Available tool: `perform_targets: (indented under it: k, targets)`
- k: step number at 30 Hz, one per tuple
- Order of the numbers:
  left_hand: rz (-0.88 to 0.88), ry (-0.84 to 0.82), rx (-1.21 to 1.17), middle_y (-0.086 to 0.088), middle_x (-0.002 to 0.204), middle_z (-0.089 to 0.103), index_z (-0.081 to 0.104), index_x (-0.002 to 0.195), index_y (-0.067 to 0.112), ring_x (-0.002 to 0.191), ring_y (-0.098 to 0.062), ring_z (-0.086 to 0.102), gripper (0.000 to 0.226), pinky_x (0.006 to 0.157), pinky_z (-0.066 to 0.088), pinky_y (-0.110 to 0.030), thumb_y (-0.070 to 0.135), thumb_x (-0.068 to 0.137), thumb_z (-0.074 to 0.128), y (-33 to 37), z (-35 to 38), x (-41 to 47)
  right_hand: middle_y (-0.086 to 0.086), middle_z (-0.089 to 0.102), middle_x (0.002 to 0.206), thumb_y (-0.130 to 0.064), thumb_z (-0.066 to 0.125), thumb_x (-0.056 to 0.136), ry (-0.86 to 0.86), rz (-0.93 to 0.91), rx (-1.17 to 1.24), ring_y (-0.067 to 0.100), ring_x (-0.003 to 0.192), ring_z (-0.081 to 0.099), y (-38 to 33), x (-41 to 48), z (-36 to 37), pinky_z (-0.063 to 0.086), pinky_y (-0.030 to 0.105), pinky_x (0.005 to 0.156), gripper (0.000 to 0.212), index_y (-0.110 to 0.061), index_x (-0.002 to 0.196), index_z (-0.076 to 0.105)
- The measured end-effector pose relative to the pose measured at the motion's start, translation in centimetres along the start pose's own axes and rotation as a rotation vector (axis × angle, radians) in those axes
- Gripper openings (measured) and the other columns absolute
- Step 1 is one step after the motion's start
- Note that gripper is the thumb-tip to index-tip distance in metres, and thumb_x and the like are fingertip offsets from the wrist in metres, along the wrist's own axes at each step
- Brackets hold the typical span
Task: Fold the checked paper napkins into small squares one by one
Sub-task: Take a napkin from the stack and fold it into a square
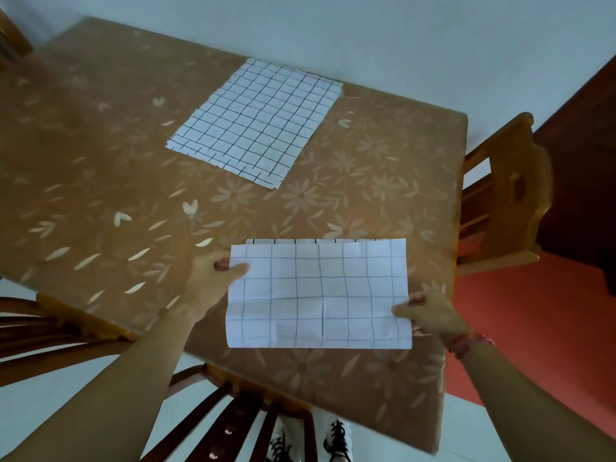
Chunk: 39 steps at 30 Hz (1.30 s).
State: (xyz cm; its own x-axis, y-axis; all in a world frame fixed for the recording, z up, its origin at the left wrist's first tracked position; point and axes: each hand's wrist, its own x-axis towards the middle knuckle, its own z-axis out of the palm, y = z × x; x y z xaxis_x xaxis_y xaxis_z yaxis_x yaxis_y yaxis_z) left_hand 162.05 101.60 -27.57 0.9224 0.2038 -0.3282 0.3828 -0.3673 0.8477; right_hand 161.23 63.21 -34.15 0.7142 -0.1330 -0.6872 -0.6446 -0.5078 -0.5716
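Pinches the once-folded checked napkin (318,295) by opposite side edges, left hand (210,278) high and right hand (430,311) low, holding it stretched flat over the near part of the counter (100,161), probably to square its layers, well apart from the spare stack (256,121) farther back.

Floral-clothed table (100,155), wooden chairs (503,191) around; pale wall, red floor, possibly tiled.

A table (457,208) in a brown flowered cloth (83,161) meets a pale wall (366,35), one wooden chair (506,195) at its right, another chair (233,415) at its near edge, white shoes (338,440) below.
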Motion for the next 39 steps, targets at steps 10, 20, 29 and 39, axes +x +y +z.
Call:
perform_targets:
  k: [10, 20, 29, 39]
  targets:
    - [-0.267, -0.048, -0.143, -0.007, 0.098, 0.071, 0.052, 0.123, 0.019, 0.096, -0.022, 0.067, 0.048, 0.077, 0.053, -0.036, 0.011, 0.081, 0.075, -5.3, 1.0, 1.5, 0.001, 0.073, 0.084, -0.021, 0.082, 0.076, 0.162, -0.057, -0.056, 0.02, 0.081, 0.07, -0.9, 2.1, 1.0, 0.06, 0.037, 0.076, 0.012, -0.013, 0.08, 0.074]
    - [-0.08, 0.022, 0.015, 0.002, 0.117, 0.06, 0.053, 0.13, 0.017, 0.109, -0.014, 0.059, 0.055, 0.085, 0.048, -0.023, 0.011, 0.081, 0.075, -6.3, 0.6, 0.1, -0.012, 0.067, 0.076, -0.047, 0.079, 0.072, 0.333, -0.15, -0.18, 0.02, 0.087, 0.066, -1.6, 0.8, 1.1, 0.041, 0.056, 0.103, 0.026, -0.026, 0.076, 0.063]
    - [0.607, -0.21, 0.734, -0.008, 0.148, 0.04, 0.043, 0.138, 0.018, 0.136, -0.023, 0.039, 0.046, 0.107, 0.041, -0.034, 0.03, 0.095, 0.048, -7.5, 8.0, -8.9, 0.016, 0.046, 0.144, -0.032, 0.057, 0.094, 0.349, -0.576, -0.595, 0.032, 0.132, 0.043, -1.7, -5.3, 7.2, 0.032, 0.041, 0.109, 0.054, -0.008, 0.141, 0.046]
    - [0.59, -0.294, 0.962, -0.014, 0.156, 0.026, 0.031, 0.147, 0.003, 0.145, -0.025, 0.022, 0.063, 0.111, 0.036, -0.044, 0.041, 0.097, 0.033, -11.8, 11.9, -11.5, 0.022, 0.027, 0.156, -0.047, 0.031, 0.093, 0.105, -0.792, -0.959, 0.033, 0.146, 0.023, 2.0, -7.8, 14.7, 0.036, 0.051, 0.111, 0.072, 0.002, 0.146, 0.036]
